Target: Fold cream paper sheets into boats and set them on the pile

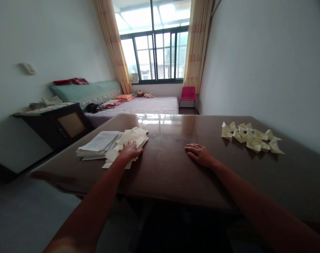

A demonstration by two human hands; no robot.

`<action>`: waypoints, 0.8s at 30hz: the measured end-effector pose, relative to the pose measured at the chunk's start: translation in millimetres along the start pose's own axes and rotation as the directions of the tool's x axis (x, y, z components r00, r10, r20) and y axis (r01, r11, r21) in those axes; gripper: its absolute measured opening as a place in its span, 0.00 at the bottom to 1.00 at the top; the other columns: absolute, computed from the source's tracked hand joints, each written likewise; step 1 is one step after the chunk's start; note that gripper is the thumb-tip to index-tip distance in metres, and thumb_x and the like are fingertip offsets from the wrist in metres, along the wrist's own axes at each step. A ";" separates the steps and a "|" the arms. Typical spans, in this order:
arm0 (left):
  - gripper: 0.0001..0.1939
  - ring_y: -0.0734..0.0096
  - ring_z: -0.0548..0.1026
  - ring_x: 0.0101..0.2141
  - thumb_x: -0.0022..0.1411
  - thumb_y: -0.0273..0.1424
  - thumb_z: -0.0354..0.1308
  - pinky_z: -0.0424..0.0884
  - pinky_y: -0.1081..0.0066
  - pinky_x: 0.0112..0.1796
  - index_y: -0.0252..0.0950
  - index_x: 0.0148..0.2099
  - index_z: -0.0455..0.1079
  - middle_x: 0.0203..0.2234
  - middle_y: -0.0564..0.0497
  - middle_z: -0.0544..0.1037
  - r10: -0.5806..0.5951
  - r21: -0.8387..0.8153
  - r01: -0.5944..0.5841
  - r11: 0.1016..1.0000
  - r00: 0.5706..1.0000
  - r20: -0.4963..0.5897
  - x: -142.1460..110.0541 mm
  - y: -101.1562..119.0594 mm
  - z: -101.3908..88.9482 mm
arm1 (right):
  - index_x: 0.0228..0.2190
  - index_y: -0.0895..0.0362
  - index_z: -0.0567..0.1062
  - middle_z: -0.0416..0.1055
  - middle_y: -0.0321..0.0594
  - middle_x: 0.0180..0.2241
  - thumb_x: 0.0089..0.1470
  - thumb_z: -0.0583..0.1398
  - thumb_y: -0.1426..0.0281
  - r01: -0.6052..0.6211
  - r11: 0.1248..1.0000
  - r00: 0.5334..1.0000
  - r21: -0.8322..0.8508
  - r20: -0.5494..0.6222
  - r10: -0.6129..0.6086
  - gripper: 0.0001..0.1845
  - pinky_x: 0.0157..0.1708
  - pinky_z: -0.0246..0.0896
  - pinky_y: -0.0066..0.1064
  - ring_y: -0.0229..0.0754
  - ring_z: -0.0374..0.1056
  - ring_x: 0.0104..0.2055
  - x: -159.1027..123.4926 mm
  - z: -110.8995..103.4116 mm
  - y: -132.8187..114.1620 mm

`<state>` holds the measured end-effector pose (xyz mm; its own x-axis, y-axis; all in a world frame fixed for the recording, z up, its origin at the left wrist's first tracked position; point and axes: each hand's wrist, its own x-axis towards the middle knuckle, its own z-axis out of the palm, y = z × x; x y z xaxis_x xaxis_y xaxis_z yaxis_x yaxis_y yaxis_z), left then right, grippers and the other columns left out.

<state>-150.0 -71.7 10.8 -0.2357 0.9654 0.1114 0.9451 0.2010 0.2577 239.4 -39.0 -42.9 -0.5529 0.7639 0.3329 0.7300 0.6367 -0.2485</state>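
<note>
My left hand [130, 151] rests with its fingers spread on a loose pile of cream paper sheets [139, 134] at the left of the brown table [165, 175]. Beside that pile, further left, lies a stack of printed papers [98, 141]. Flat on the tabletop, right of the middle, is my right hand [200, 154], its fingers stretched out and nothing in them. Several folded cream paper shapes [251, 137] with pointed corners stand grouped on the table's right side, apart from my right hand.
Past the table's far edge is a bed [157, 104] with folded cloths and a soft toy. A dark cabinet [70, 124] stands at the left. By the window [154, 52] is a pink chair [188, 94], and a white wall [268, 63] runs along the right.
</note>
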 end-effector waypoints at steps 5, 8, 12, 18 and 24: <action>0.46 0.38 0.44 0.64 0.55 0.59 0.46 0.49 0.35 0.53 0.38 0.68 0.46 0.66 0.38 0.45 -0.075 0.108 0.084 0.991 0.994 -0.082 -36.0 -20.9 -8.0 | 0.52 0.48 0.71 0.67 0.37 0.55 0.60 0.50 0.60 0.000 1.000 1.000 -0.003 -0.007 0.000 0.21 0.57 0.55 0.43 0.45 0.59 0.59 -1.9 -1.2 -2.1; 0.45 0.40 0.50 0.62 0.57 0.59 0.40 0.55 0.42 0.54 0.33 0.67 0.50 0.64 0.33 0.50 -0.184 0.055 0.194 0.980 0.972 -0.149 -62.5 -55.3 -9.1 | 0.51 0.48 0.71 0.67 0.37 0.55 0.60 0.50 0.61 0.006 1.000 1.000 -0.002 -0.018 -0.006 0.21 0.56 0.56 0.43 0.45 0.60 0.58 -2.2 -1.5 -3.5; 0.43 0.45 0.48 0.63 0.56 0.59 0.45 0.54 0.47 0.57 0.35 0.64 0.55 0.65 0.37 0.50 -0.135 0.060 0.155 0.986 0.960 -0.246 -71.6 -76.4 3.4 | 0.51 0.47 0.72 0.68 0.38 0.54 0.60 0.50 0.60 -0.006 1.000 1.000 -0.007 -0.031 0.005 0.20 0.54 0.59 0.44 0.47 0.61 0.57 -2.1 -1.3 -5.0; 0.37 0.46 0.48 0.63 0.56 0.51 0.54 0.53 0.53 0.59 0.37 0.62 0.58 0.66 0.40 0.46 -0.210 -0.047 0.204 0.978 0.954 -0.212 -28.3 -45.2 12.9 | 0.51 0.46 0.71 0.68 0.37 0.55 0.60 0.49 0.60 -0.005 1.000 1.000 -0.013 -0.027 0.005 0.20 0.54 0.58 0.45 0.47 0.60 0.58 -2.9 -1.2 -6.2; 0.29 0.46 0.53 0.61 0.59 0.42 0.53 0.58 0.55 0.56 0.33 0.59 0.62 0.63 0.36 0.52 -0.362 -0.161 0.333 0.929 0.907 -0.215 12.2 -25.9 10.9 | 0.51 0.47 0.71 0.67 0.38 0.55 0.60 0.50 0.60 -0.015 1.000 1.000 -0.015 -0.023 0.015 0.20 0.54 0.58 0.45 0.48 0.60 0.58 -3.7 -1.5 -5.6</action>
<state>-174.8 -63.3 -5.0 -0.6050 0.7671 0.2136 0.7630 0.4817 0.4310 237.9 -45.5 -41.3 -0.5324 0.7706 0.3503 0.7444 0.6232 -0.2398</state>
